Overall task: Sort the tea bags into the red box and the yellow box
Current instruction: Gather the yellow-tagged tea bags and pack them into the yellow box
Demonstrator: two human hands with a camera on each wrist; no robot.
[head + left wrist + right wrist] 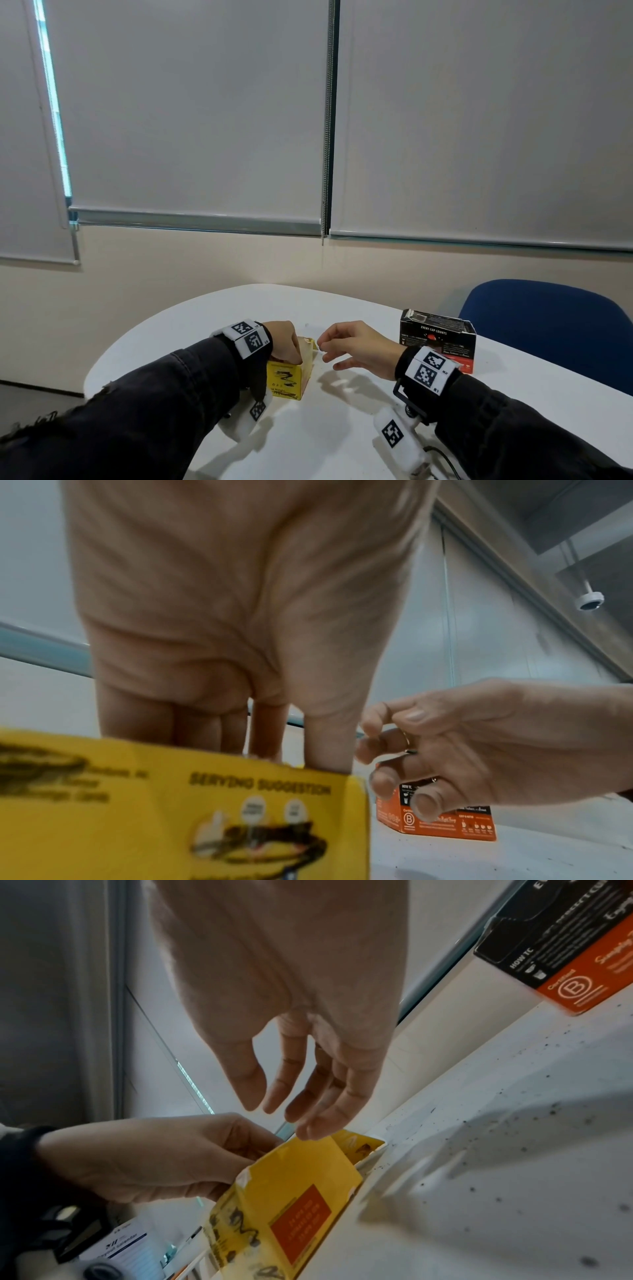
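Nearest, my left hand (282, 342) reaches its fingers down into the open top of the yellow box (286, 378); whether they pinch a tea bag I cannot tell. Just beside it my right hand (356, 346) hovers loosely curled, holding nothing. Farther right on the table (342, 428) stands the red box (438, 337).

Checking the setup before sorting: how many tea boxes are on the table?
2: the yellow box under the left hand, and the red box behind the right hand.

Left hand (282, 342) fingers curled downward — right hand (356, 346) loosely spread, aloft
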